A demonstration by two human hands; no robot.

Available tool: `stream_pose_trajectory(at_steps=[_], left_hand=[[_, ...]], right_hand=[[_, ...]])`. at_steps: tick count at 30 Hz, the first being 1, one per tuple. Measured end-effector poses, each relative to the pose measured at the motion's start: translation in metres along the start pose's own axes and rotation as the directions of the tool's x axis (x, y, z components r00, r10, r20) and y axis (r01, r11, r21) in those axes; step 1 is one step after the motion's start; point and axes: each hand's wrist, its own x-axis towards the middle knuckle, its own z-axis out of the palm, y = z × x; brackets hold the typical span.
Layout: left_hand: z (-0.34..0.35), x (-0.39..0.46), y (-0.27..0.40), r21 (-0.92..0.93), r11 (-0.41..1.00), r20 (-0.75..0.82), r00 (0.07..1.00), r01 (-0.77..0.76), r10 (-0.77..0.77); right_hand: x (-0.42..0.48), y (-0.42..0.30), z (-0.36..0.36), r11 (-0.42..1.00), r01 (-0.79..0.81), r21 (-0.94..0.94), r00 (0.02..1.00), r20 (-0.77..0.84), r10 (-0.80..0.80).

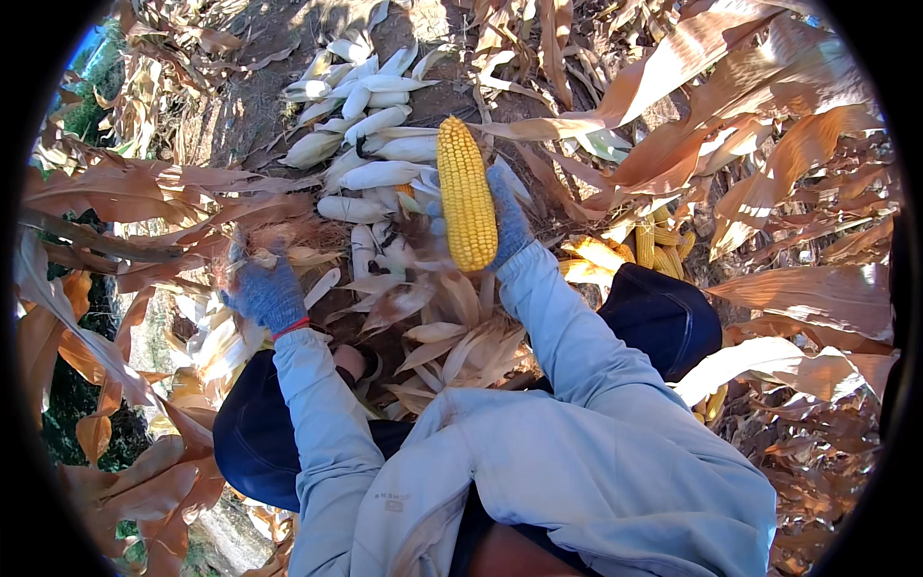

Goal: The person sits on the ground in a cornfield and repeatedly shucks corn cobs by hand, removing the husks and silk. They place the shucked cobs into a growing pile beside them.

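Note:
My right hand (pixel 510 216), in a blue-grey knitted glove, holds a bare yellow ear of corn (pixel 466 202) upright, its kernels exposed along the whole visible length. My left hand (pixel 268 288) wears a matching glove with a red band at the wrist. Its fingers are curled around a tuft of brown corn silk and dry husk (pixel 249 251), partly blurred. Beyond both hands lies a pile of ears in pale husks (pixel 375 122) on the soil. Loose stripped husks (pixel 461 342) lie between my knees.
Several bare yellow ears (pixel 660 241) lie beyond my right knee (pixel 660 317). Dry corn leaves (pixel 728 144) arch in from the right, and more leaves (pixel 122 195) reach in at the left near my left hand. Pale husks (pixel 216 346) are heaped beside my left knee (pixel 256 433).

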Motion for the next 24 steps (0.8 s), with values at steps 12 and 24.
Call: stream_pose_trajectory(at_steps=[12,24], left_hand=[[-0.037,-0.047,0.087,-0.705,0.709,0.261,0.932,0.008,0.249],[0.004,-0.049,0.05,-0.671,-0.523,0.604,0.797,0.525,0.024]], right_hand=[[0.003,0.03,0.039,0.749,0.067,-0.659,0.996,0.085,-0.014],[-0.015,0.096,0.027,-0.164,-0.018,-0.986,0.997,-0.029,0.069]])
